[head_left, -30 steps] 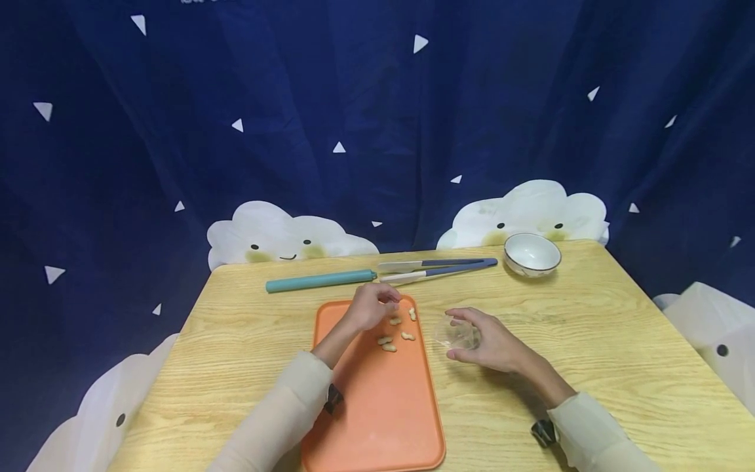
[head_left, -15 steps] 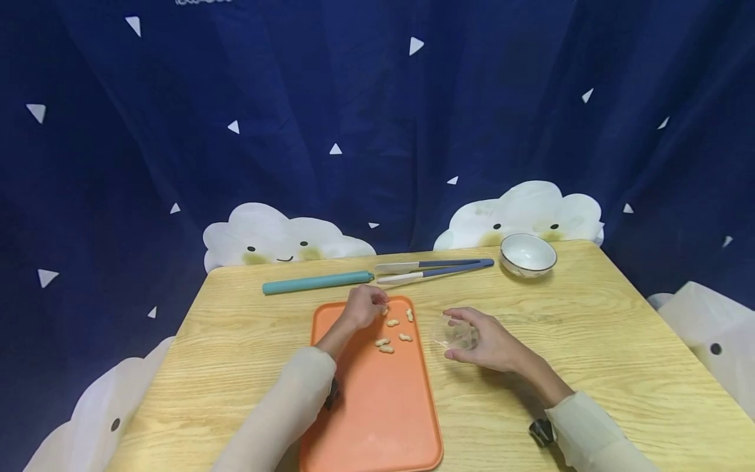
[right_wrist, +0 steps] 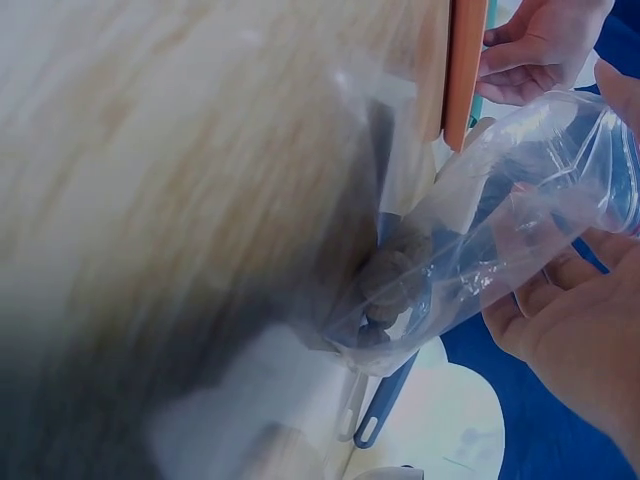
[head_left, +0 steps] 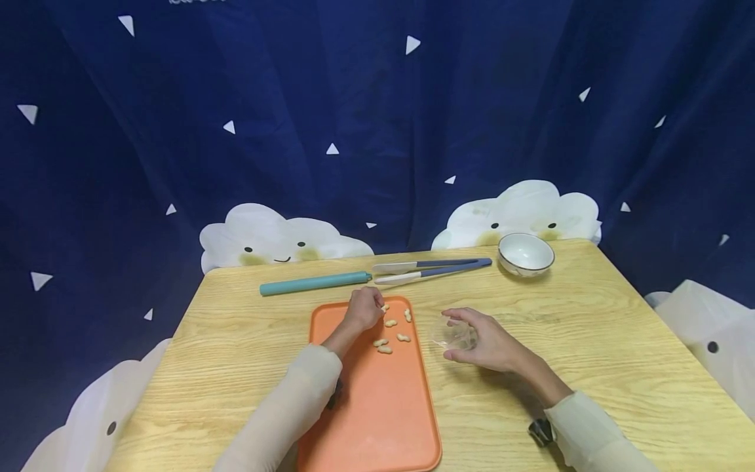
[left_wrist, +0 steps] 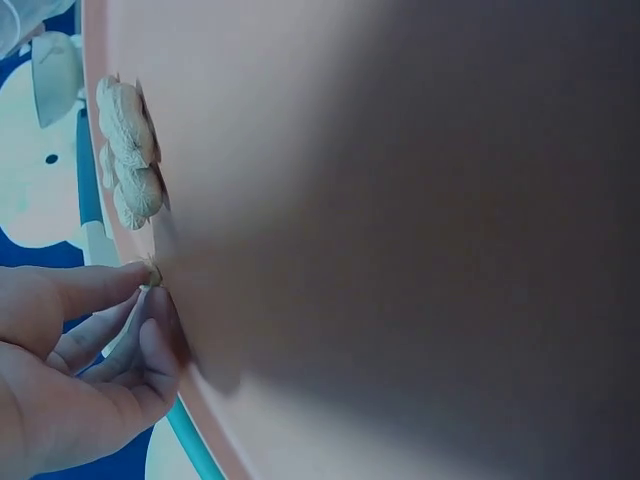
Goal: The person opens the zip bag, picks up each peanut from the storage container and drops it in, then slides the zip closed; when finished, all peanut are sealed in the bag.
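My left hand (head_left: pixel 364 309) is over the far end of the orange tray (head_left: pixel 377 406). In the left wrist view its thumb and forefinger pinch a small pale peanut (left_wrist: pixel 152 273), mostly hidden by the fingertips. Several unshelled peanuts (head_left: pixel 385 350) lie on the tray to the right of that hand. Just off the tray's right side, my right hand (head_left: pixel 486 342) grips a clear plastic bag (right_wrist: pixel 490 220) near its mouth, fingers and thumb spread around it. Some peanuts (right_wrist: pixel 388 280) sit in the bottom of the bag.
Behind the tray lie a teal stick-like tube (head_left: pixel 315 283) and blue-and-white tongs (head_left: pixel 436 270). A white bowl (head_left: pixel 526 254) stands at the back right of the wooden table (head_left: pixel 590 341). A dark blue curtain (head_left: pixel 377 118) hangs behind the table's far edge.
My left hand has shifted slightly left at the tray's far end, and its fingertips have come together on a peanut. My right hand keeps holding the bag in the same place.
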A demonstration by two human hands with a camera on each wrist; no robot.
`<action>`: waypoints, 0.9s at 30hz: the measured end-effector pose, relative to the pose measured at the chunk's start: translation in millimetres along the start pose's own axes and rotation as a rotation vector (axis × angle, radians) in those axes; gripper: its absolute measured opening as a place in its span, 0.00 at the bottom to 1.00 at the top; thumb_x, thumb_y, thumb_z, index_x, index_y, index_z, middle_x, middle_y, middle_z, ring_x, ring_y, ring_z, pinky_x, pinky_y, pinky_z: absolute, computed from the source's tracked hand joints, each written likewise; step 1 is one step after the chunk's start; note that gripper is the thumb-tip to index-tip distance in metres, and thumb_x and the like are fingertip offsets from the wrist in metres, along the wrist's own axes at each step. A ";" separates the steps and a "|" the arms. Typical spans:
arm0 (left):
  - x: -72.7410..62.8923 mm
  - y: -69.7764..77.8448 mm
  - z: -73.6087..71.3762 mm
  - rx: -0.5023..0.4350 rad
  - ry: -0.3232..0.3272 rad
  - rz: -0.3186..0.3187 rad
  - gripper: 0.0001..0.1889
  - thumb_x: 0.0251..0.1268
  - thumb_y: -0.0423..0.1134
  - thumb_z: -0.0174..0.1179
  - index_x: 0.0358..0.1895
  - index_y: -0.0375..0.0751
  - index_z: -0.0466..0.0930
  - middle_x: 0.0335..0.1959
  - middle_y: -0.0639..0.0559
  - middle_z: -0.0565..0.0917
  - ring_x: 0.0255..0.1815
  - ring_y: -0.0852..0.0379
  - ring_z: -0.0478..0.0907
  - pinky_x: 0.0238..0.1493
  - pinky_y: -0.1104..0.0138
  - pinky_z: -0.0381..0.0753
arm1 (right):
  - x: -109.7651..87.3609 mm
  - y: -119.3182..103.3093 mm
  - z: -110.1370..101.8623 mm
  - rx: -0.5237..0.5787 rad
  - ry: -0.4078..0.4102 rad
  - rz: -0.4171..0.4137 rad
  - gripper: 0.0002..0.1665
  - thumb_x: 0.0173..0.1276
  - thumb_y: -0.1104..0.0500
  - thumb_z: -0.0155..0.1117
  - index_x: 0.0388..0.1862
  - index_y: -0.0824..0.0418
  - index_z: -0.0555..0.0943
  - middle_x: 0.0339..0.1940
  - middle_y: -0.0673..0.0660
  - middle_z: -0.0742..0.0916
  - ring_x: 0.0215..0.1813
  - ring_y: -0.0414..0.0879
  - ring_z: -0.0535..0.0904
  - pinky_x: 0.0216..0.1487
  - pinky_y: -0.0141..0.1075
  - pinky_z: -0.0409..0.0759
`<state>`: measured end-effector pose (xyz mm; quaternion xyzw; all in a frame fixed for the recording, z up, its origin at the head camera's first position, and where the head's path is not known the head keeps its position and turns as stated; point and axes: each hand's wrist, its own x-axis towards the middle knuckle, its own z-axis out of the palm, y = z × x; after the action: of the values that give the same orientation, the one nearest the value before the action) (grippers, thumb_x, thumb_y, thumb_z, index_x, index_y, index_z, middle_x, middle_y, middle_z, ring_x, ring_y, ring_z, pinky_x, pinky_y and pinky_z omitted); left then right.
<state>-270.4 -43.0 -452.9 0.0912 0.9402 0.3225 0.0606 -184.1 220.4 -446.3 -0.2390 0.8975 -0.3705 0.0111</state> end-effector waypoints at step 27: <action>-26.6 9.1 -17.8 -0.244 -0.003 0.140 0.05 0.60 0.32 0.63 0.38 0.37 0.85 0.36 0.45 0.86 0.38 0.51 0.82 0.38 0.66 0.81 | 3.2 -2.7 3.2 -0.003 -0.001 0.001 0.43 0.53 0.43 0.73 0.65 0.59 0.71 0.55 0.60 0.83 0.59 0.57 0.77 0.59 0.59 0.71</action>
<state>-246.4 -52.1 -431.8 0.1489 0.8853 0.4376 0.0503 -185.1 215.2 -446.4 -0.2390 0.8981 -0.3692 0.0113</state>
